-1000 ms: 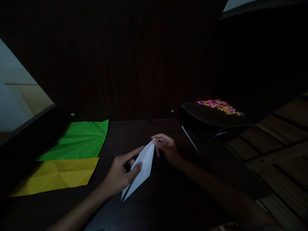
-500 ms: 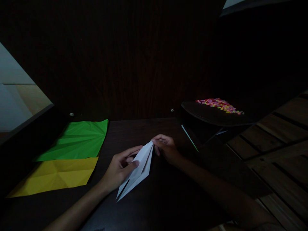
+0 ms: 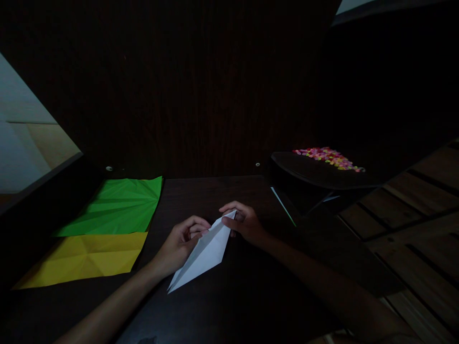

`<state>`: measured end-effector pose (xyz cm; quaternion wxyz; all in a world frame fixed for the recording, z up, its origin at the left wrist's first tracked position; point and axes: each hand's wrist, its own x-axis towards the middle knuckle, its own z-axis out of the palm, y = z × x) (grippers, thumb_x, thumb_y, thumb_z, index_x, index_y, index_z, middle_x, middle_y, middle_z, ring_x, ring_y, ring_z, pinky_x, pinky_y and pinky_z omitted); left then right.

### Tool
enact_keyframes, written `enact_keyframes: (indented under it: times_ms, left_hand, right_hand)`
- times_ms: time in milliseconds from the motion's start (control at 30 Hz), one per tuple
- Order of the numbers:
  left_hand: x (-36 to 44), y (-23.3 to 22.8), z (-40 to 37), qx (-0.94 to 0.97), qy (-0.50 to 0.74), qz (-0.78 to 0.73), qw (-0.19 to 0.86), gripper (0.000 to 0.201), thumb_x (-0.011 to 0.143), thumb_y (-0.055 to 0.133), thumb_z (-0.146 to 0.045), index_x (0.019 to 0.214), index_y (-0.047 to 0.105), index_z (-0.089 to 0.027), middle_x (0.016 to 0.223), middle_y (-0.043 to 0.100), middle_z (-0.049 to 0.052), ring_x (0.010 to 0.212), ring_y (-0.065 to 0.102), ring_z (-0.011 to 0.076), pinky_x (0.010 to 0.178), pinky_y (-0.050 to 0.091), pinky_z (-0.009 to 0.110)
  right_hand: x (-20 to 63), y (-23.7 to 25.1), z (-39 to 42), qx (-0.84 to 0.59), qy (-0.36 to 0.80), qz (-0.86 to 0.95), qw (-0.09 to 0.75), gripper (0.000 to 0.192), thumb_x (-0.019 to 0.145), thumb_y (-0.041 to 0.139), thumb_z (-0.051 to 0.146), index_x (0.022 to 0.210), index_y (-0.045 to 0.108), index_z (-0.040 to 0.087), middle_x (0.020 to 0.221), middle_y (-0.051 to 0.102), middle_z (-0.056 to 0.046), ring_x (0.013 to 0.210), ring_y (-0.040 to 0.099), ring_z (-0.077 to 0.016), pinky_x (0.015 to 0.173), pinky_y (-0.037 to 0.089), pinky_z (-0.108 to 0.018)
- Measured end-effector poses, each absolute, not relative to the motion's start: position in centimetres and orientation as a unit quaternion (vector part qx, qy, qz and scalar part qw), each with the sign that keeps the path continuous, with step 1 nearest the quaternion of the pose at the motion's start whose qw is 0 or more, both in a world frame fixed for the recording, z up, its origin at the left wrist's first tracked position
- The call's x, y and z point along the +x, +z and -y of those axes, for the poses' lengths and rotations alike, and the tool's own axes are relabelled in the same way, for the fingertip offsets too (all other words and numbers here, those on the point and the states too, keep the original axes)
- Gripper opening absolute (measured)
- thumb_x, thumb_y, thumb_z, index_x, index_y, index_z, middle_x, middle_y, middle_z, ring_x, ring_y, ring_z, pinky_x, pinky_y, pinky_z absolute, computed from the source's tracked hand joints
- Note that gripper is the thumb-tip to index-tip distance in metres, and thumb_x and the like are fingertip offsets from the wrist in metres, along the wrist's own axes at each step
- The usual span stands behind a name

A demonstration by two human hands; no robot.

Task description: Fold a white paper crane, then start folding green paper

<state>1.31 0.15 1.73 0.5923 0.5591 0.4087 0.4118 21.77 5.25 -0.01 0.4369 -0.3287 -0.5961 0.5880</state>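
- Since the earlier frame the folded white paper [image 3: 204,253] has swung flatter, its near tip further left, and the left thumb has come off its face.
- It lies on the dark table [image 3: 229,306], its long point nearest the person.
- The left hand [image 3: 181,243] grasps its left edge, fingers curled.
- The right hand [image 3: 244,222] pinches its far tip.
- Beyond, left: yellow sheet [image 3: 82,258], then green sheet [image 3: 118,205].

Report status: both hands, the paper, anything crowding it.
Left hand and right hand each pinch the folded white paper. Paper points along the dark table. Green sheet, yellow sheet lie apart.
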Motion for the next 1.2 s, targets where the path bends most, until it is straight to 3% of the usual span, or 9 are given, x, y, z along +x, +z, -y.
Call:
enact_keyframes:
  times_ms: [100,267,400,467,667,800,900,1000,1200]
  left_hand:
    - [1.2,2.0,-0.2,0.544,0.390,-0.415,0.616,0.038,0.074,0.073,-0.047,0.094,0.064,-0.015,0.077,0.068,0.003,0.067,0.060,0.0151,0.059,0.043,0.023]
    - [0.9,2.3,-0.6,0.451,0.382,-0.424,0.687,0.054,0.086,0.048,-0.063,0.094,0.067,-0.013,0.083,0.070,0.007,0.075,0.064,0.0194,0.071,0.049,0.031]
    - [0.5,2.4,-0.6,0.486,0.372,-0.434,0.662,0.040,0.073,0.077,-0.042,0.100,0.066,-0.016,0.085,0.071,0.003,0.073,0.064,0.0157,0.063,0.047,0.023]
    - [0.5,2.4,-0.6,0.502,0.367,-0.449,0.642,0.041,0.068,0.081,-0.036,0.100,0.066,-0.015,0.082,0.071,0.002,0.068,0.064,0.0148,0.057,0.044,0.021]
    - [0.9,2.2,-0.3,0.521,0.387,-0.456,0.609,0.036,0.072,0.077,-0.037,0.098,0.069,-0.014,0.083,0.074,0.005,0.068,0.066,0.0166,0.054,0.047,0.022]
    - [1.1,2.2,-0.1,0.552,0.386,-0.453,0.584,0.036,0.075,0.074,-0.038,0.101,0.070,-0.014,0.085,0.075,0.007,0.070,0.068,0.0183,0.057,0.050,0.024]
    - [1.2,2.1,0.0,0.570,0.387,-0.450,0.568,0.036,0.077,0.073,-0.037,0.103,0.071,-0.013,0.084,0.076,0.007,0.067,0.067,0.0178,0.055,0.050,0.023]
    - [1.3,2.0,0.1,0.579,0.393,-0.452,0.554,0.038,0.078,0.071,-0.035,0.110,0.071,-0.013,0.093,0.076,0.009,0.069,0.068,0.0182,0.055,0.052,0.024]
    - [1.2,1.9,0.2,0.615,0.398,-0.474,0.489,0.040,0.081,0.069,-0.035,0.116,0.069,-0.017,0.108,0.074,0.008,0.086,0.070,0.0241,0.073,0.058,0.033]
  right_hand:
    - [21.8,0.1,-5.3,-0.361,0.564,0.595,0.445,0.024,0.070,0.077,0.035,0.083,0.066,0.018,0.066,0.061,0.002,0.045,0.053,-0.0080,0.038,0.042,-0.019]
    - [21.6,0.2,-5.7,-0.398,0.532,0.572,0.482,0.021,0.068,0.076,0.033,0.077,0.066,0.017,0.063,0.060,0.002,0.042,0.051,-0.0079,0.036,0.039,-0.020]
    - [21.5,0.1,-5.9,-0.403,0.540,0.546,0.498,0.025,0.067,0.077,0.033,0.083,0.064,0.018,0.062,0.058,0.004,0.040,0.048,-0.0072,0.034,0.037,-0.019]
    - [21.5,0.1,-6.0,-0.392,0.561,0.531,0.500,0.032,0.065,0.078,0.032,0.090,0.064,0.019,0.063,0.057,0.005,0.042,0.050,-0.0080,0.034,0.039,-0.019]
    - [21.5,-0.1,-5.7,-0.357,0.654,0.505,0.436,0.032,0.063,0.080,0.030,0.090,0.066,0.020,0.067,0.059,0.004,0.049,0.053,-0.0102,0.035,0.038,-0.018]
    - [21.5,0.0,-5.0,-0.349,0.650,0.551,0.391,0.026,0.064,0.079,0.030,0.085,0.069,0.018,0.073,0.066,0.000,0.059,0.059,-0.0133,0.047,0.043,-0.022]
    - [21.4,0.3,-4.6,-0.356,0.623,0.574,0.395,0.022,0.063,0.079,0.029,0.080,0.071,0.018,0.076,0.068,-0.001,0.067,0.061,-0.0150,0.058,0.045,-0.025]
    - [21.3,0.4,-4.3,-0.365,0.613,0.573,0.404,0.019,0.064,0.078,0.028,0.079,0.072,0.018,0.075,0.068,-0.001,0.067,0.060,-0.0152,0.060,0.044,-0.025]
    - [21.1,0.2,-4.2,-0.365,0.614,0.555,0.425,0.017,0.066,0.075,0.027,0.081,0.072,0.020,0.078,0.069,-0.001,0.067,0.060,-0.0157,0.059,0.042,-0.025]
